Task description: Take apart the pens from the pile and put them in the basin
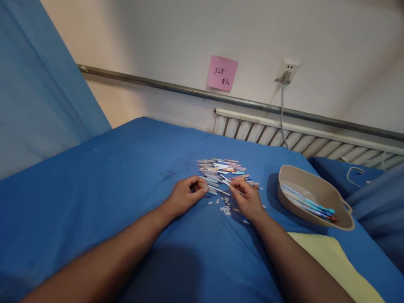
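My left hand pinches a slim pen between thumb and fingertips, its white end pointing right. My right hand is closed on a thin white stick, perhaps a pen part; its far end is hidden by the fingers. Just beyond both hands, many pens lie side by side in a loose pile, mostly pale, some orange or light blue. Small white scraps are scattered on the blue cloth between my forearms.
To the right stands a beige plastic basket with several long pens inside. A yellow cloth lies in front of it. Behind the blue-covered surface are a radiator, a metal rail and a plugged-in cable.
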The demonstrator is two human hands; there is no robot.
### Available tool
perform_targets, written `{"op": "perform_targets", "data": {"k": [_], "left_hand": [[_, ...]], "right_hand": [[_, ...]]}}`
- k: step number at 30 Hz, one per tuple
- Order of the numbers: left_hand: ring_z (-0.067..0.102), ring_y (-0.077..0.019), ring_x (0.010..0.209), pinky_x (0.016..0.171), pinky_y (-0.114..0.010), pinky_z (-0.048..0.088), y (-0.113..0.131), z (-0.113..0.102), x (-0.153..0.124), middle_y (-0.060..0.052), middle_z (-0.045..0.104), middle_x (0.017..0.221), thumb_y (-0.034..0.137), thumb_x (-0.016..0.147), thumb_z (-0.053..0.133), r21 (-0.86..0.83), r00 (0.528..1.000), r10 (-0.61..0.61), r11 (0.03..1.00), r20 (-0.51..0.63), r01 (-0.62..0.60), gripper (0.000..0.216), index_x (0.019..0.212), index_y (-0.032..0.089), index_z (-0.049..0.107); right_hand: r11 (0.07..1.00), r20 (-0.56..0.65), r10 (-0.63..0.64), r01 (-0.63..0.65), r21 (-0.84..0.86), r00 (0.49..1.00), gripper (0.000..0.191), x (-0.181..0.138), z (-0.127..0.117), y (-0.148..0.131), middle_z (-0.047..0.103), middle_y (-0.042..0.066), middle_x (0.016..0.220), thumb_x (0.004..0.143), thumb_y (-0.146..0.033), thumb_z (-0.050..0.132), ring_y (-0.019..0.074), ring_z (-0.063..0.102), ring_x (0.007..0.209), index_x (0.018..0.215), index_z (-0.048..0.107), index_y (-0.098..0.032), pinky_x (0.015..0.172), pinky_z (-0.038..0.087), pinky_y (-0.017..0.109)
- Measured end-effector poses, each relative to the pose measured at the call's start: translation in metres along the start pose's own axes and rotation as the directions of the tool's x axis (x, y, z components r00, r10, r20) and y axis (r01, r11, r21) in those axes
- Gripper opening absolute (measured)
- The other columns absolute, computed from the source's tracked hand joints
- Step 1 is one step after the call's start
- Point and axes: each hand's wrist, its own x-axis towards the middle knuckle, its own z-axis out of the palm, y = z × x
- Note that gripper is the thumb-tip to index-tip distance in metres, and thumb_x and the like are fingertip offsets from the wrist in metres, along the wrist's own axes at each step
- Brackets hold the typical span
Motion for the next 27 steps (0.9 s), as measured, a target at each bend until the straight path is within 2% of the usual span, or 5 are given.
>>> {"op": "perform_targets", "data": {"k": [4, 10, 15, 21, 27], "left_hand": [[0.048, -0.0126, 0.061, 0.059, -0.024, 0.040, -0.003, 0.000, 0.001, 0.000, 0.057, 0.067, 0.040, 0.072, 0.064, -0.016, 1.000, -0.026, 1.000, 0.011, 0.026, 0.026, 0.081, 0.016, 0.064], [0.050, -0.0108, 0.061, 0.060, -0.023, 0.040, -0.005, 0.000, 0.007, 0.002, 0.055, 0.066, 0.037, 0.069, 0.067, -0.302, 0.988, -0.125, 0.949, -0.088, 0.093, 0.024, 0.076, 0.015, 0.060], [0.051, -0.0103, 0.058, 0.056, -0.022, 0.041, -0.010, -0.005, 0.011, 0.000, 0.058, 0.067, 0.039, 0.071, 0.066, -0.427, 0.977, -0.200, 0.892, -0.077, 0.149, 0.026, 0.081, 0.015, 0.060], [0.051, -0.0092, 0.058, 0.057, -0.022, 0.041, -0.012, -0.005, 0.011, 0.001, 0.059, 0.067, 0.038, 0.069, 0.069, -0.472, 0.978, -0.200, 0.868, -0.055, 0.151, 0.026, 0.081, 0.016, 0.062], [0.049, -0.0093, 0.057, 0.055, -0.021, 0.039, -0.009, -0.003, 0.010, -0.001, 0.058, 0.068, 0.038, 0.069, 0.069, -0.430, 0.980, -0.198, 0.887, -0.024, 0.169, 0.029, 0.082, 0.014, 0.061]], "right_hand": [[1.000, -0.002, 0.010, -0.010, 0.006, 1.000, 0.016, 0.000, 0.001, 0.001, 0.062, 0.001, 0.075, 0.084, -0.032, 0.053, 0.0143, 0.057, 0.067, 0.086, 0.062, -0.020, 0.060, 0.046, 0.025], [1.000, 0.002, -0.002, 0.002, -0.007, 1.000, 0.015, 0.001, 0.000, 0.001, 0.063, 0.001, 0.077, 0.084, -0.032, 0.052, 0.0147, 0.058, 0.068, 0.086, 0.062, -0.020, 0.062, 0.046, 0.025], [0.999, 0.026, -0.028, 0.029, -0.036, 0.999, 0.014, 0.001, 0.000, -0.002, 0.063, 0.001, 0.076, 0.084, -0.030, 0.052, 0.0145, 0.058, 0.068, 0.086, 0.062, -0.020, 0.062, 0.045, 0.025], [0.994, 0.036, -0.083, 0.085, -0.071, 0.996, 0.014, 0.001, -0.001, -0.005, 0.064, 0.001, 0.080, 0.084, -0.029, 0.052, 0.0151, 0.059, 0.072, 0.086, 0.063, -0.020, 0.068, 0.045, 0.026], [0.987, 0.058, -0.127, 0.132, -0.091, 0.990, 0.014, 0.001, -0.003, -0.008, 0.065, 0.003, 0.082, 0.085, -0.028, 0.052, 0.0162, 0.059, 0.077, 0.086, 0.064, -0.020, 0.071, 0.045, 0.027]]}}
